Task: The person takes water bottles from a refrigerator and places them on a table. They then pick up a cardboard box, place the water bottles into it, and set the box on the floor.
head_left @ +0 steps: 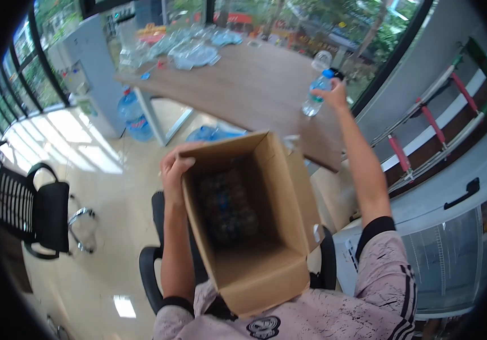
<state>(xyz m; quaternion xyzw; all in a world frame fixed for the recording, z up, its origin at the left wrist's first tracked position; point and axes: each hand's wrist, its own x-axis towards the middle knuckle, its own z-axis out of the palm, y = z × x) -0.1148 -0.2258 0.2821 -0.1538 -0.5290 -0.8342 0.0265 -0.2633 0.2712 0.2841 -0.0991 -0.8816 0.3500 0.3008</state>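
Observation:
An open cardboard box (291,198) is tilted toward me in front of my chest, one flap folded out against my shirt. My left hand (174,170) grips its left upper edge, thumb over the rim. Deep in the shadowed box lie several clear plastic bottles (226,207) with blue parts, blurred. My right arm stretches to the wooden table (255,79), where my right hand (334,93) is closed around a clear water bottle (312,106) with a blue cap. That bottle stands upright near the table's right end. Just behind it is another clear bottle (321,60).
Crumpled clear plastic bags (192,55) cover the table's far left. Below stands a large blue water jug (135,116). A black office chair (51,209) is at left, and another chair's armrest (148,272) sits under the box. A ladder (424,122) and a glass-fronted white cabinet (441,249) are at right.

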